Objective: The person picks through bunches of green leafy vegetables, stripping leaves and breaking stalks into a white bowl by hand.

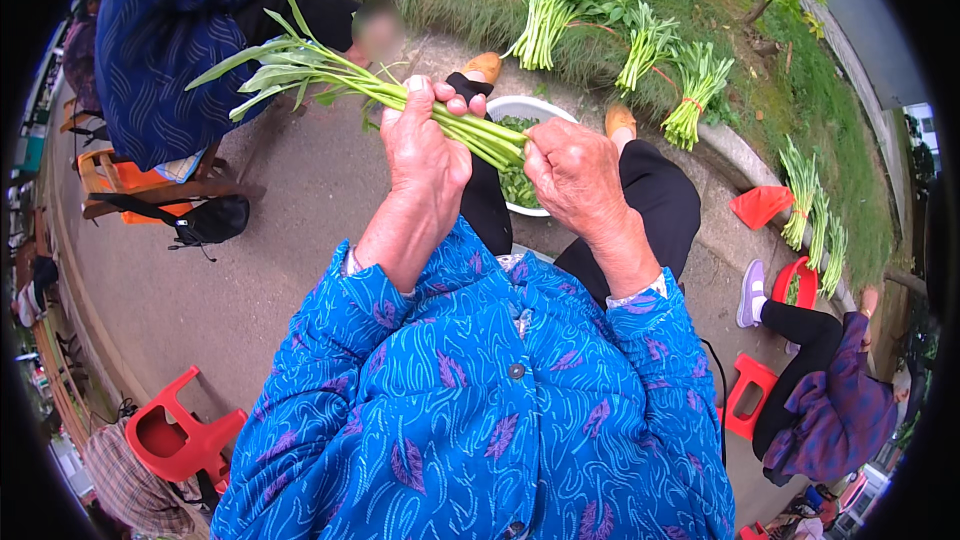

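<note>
Vivid blue shirt (450, 420) fills six o'clock, pale swirling lines everywhere, purple leaf prints scattered across! Round dark button (516, 371) down front, just shy of six; second button (513, 528) near lower rim. Matching sleeves (310, 370) at seven-thirty and four, pale patterned inner cuffs (642, 297) peeking out. Black trousers (658, 202) between two and three. Tan shoes (620, 121), one at twelve, one around one-thirty. Thin black cord (722, 390) curves beside right sleeve, four o'clock.

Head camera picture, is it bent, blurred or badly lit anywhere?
Head view throughout: fisheye bends the curb and leaves black corners; daylight looks soft, without hard shadows; left hand, right hand and green stalks look fairly sharp; a blurred patch sits upper left.
</note>
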{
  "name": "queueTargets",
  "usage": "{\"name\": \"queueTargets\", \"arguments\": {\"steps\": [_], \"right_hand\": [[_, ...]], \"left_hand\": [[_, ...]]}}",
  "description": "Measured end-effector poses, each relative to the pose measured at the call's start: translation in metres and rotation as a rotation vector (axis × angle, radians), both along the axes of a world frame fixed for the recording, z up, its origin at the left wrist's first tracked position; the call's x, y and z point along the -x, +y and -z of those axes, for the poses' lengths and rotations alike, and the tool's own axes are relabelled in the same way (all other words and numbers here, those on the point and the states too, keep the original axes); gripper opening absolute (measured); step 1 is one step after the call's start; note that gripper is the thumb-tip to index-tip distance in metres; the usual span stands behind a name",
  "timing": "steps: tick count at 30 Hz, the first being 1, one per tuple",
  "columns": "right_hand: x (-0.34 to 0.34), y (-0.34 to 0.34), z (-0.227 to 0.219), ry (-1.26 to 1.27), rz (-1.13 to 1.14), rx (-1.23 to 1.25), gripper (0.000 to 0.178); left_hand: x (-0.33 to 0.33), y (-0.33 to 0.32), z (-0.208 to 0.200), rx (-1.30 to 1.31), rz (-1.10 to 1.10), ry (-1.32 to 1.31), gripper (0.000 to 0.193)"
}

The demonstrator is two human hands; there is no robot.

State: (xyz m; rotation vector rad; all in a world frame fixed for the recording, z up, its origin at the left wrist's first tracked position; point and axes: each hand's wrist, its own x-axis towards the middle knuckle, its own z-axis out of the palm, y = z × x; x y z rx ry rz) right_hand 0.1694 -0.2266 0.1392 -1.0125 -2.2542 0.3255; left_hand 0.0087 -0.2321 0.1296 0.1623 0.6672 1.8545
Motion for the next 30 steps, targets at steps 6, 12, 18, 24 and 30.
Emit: {"name": "queueTargets", "arguments": {"steps": [6,12,18,24,30], "right_hand": [[0.008,0.002,0.02,0.106,0.137,-0.071,0.005],[0.01,0.007,0.041,0.57,0.266,0.475,0.012],[-0.015,0.013,0.069,0.297,0.36,0.347,0.022],[-0.034,0.02,0.09,-0.055,0.475,0.44,0.02],[-0.009,-0.002,0.057,0.651,-0.009,0.942,0.027]], "left_hand": [[-0.005,0.002,0.005,-0.038,-0.035,0.041,0.02],[-0.006,0.005,0.004,-0.016,-0.064,-0.024,0.017],[0.024,0.013,0.003,0.034,-0.109,-0.155,0.021],[0.017,0.011,-0.009,0.102,-0.125,-0.167,0.021],[0.017,0.01,-0.003,0.07,-0.113,-0.193,0.02]]}}
